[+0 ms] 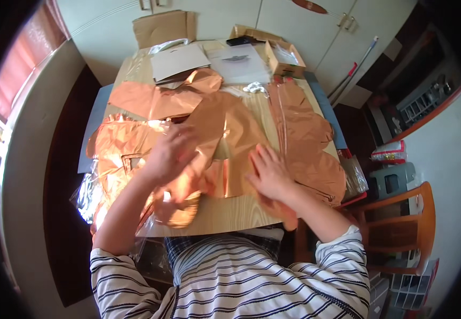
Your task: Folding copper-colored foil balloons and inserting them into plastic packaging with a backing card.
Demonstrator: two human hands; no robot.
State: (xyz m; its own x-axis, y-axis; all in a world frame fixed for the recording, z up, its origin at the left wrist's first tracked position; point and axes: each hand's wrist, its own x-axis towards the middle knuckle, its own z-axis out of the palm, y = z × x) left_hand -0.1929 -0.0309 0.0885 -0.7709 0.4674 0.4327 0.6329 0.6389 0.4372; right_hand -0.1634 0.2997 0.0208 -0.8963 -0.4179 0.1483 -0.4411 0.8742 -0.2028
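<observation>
Gently is the way to treat the copper-coloured foil sheet (236, 114) at the centre of the frame, since such thin, glossy stuff likely creases at a careless touch. The right hand (270, 173) lies over its edge just right of centre, fingers extended and slightly parted; light, flat pressure there should steady the foil better than clutching it. The left hand (172, 154), left of centre, is blurred, so I cannot tell whether its grip pinches anything; small, slow strokes would suit it best. Working outward from the middle should ease wrinkles toward the rim. Mind the bare strip of worktop (225, 215) at lower centre, where loose foil could slip off. Keep the wide foil piece (307, 159) on the right of the frame and the crumpled foil piece (119, 138) on the left from catching underneath. Papers (238, 61) and an open cardboard box (286, 61) sit farther off, upper centre to upper right.
</observation>
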